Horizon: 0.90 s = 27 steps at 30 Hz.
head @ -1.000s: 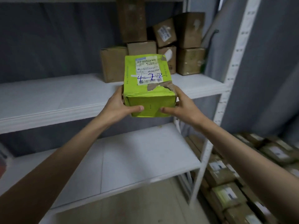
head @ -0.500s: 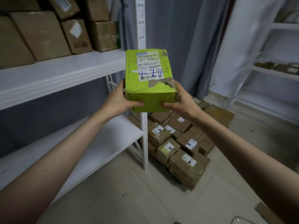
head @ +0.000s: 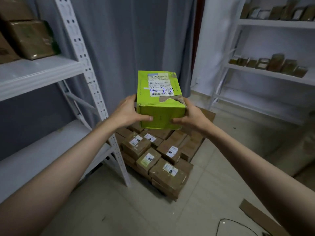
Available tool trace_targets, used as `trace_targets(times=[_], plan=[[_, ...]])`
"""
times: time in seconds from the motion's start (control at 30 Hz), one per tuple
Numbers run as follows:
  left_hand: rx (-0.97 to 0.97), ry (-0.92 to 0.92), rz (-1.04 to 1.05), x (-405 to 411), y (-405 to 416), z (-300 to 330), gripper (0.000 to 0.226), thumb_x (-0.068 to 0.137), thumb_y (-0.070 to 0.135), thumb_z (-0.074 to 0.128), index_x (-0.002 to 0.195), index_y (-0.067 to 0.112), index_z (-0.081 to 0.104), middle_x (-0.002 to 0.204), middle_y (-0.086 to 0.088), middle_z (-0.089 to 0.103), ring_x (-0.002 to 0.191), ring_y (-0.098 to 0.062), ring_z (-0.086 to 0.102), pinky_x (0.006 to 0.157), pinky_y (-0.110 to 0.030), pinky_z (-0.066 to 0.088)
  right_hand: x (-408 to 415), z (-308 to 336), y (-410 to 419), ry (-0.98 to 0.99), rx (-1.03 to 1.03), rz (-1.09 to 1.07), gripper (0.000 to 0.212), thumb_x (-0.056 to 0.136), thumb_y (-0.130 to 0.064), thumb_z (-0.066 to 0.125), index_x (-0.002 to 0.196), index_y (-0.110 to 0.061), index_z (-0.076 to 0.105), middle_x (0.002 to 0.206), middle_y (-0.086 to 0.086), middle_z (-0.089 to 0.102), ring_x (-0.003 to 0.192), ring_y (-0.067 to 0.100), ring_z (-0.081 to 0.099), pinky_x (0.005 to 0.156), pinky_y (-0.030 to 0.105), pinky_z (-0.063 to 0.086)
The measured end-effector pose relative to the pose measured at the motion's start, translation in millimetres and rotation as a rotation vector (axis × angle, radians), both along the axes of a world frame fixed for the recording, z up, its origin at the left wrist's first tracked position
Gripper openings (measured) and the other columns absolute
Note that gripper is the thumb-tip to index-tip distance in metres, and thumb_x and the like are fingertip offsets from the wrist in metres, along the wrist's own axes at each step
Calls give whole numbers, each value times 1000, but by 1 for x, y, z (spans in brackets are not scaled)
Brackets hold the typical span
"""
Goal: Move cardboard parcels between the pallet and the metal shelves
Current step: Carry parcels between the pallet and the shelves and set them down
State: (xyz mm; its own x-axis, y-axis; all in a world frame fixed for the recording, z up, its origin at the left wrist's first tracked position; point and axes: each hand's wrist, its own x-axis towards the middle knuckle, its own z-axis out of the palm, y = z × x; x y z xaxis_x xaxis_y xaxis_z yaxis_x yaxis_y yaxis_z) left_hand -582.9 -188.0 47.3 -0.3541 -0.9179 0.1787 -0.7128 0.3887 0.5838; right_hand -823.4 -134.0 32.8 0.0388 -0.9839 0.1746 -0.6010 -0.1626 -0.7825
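Above the stack: the green parcel (head: 160,106) is held in the air, over the brown parcels (head: 156,155) piled on the floor.
Left hand: the left hand (head: 127,111) grips the parcel's left side, thumb across the near face.
Right hand: the right hand (head: 192,114) grips the right side, thumb on the near face too.
Parcel top: a white shipping label (head: 161,85) with blue handwriting; the green skin is torn at the near right corner.
Left shelving: a white metal shelf unit (head: 39,70) carries brown taped boxes (head: 32,39) on its upper level.
Right shelving: a second white shelf unit (head: 272,74) holds small packages (head: 272,63), too blurred to identify.
Floor: a strip of cardboard (head: 255,216) lies at lower right.
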Motion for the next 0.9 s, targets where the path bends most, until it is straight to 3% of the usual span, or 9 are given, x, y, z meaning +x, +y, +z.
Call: trace_targets(times=[0.1, 0.37, 0.43, 0.53, 0.6, 0.8, 0.9], plan=[[12, -23, -16, -42, -13, -14, 88, 66, 43, 90, 141, 18, 51, 139, -3, 58, 126, -22, 53, 104, -39, 44, -41, -10, -8, 1, 25, -13, 81, 76, -4, 81, 146, -19, 44, 131, 7, 60, 114, 22, 57, 97, 35, 50], [88, -155, -58, -116, -50, -56, 87, 65, 52, 87, 138, 20, 53, 137, -3, 57, 126, -25, 52, 103, -45, 45, -111, -60, -28, -9, 105, -95, 79, 73, -7, 84, 142, -19, 49, 125, 0, 59, 109, 16, 53, 82, 19, 39], [114, -169, -87, -128, -60, -74, 82, 65, 51, 87, 135, 21, 56, 135, -3, 60, 123, -25, 55, 100, -39, 47, -123, -78, -36, -27, 152, -107, 79, 72, -6, 85, 141, -20, 49, 125, 1, 59, 111, 19, 54, 86, 23, 43], [176, -179, -125, -143, -79, -102, 77, 67, 46, 88, 132, 20, 58, 133, -4, 62, 121, -25, 57, 89, -28, 44, -135, -107, -52, -60, 249, -127, 81, 71, -2, 85, 143, -14, 47, 131, 10, 58, 120, 30, 55, 101, 44, 49], [219, -194, -140, -152, -96, -122, 75, 67, 45, 88, 131, 20, 60, 132, -4, 62, 119, -24, 57, 85, -26, 42, -143, -123, -66, -60, 308, -141, 84, 71, -2, 85, 145, -10, 44, 135, 15, 57, 123, 34, 54, 103, 50, 47], [361, -149, -94, -172, -154, -185, 77, 66, 45, 88, 132, 18, 57, 131, -5, 58, 120, -23, 54, 94, -35, 46, -160, -164, -125, -92, 379, -171, 78, 67, 8, 84, 138, -5, 53, 135, 17, 56, 123, 35, 54, 102, 48, 47], [428, -121, -106, -176, -186, -209, 76, 67, 44, 88, 132, 20, 58, 129, -3, 59, 118, -21, 56, 86, -30, 44, -164, -182, -154, -124, 432, -191, 71, 68, 10, 82, 133, -5, 58, 128, 17, 63, 119, 35, 57, 98, 49, 50]])
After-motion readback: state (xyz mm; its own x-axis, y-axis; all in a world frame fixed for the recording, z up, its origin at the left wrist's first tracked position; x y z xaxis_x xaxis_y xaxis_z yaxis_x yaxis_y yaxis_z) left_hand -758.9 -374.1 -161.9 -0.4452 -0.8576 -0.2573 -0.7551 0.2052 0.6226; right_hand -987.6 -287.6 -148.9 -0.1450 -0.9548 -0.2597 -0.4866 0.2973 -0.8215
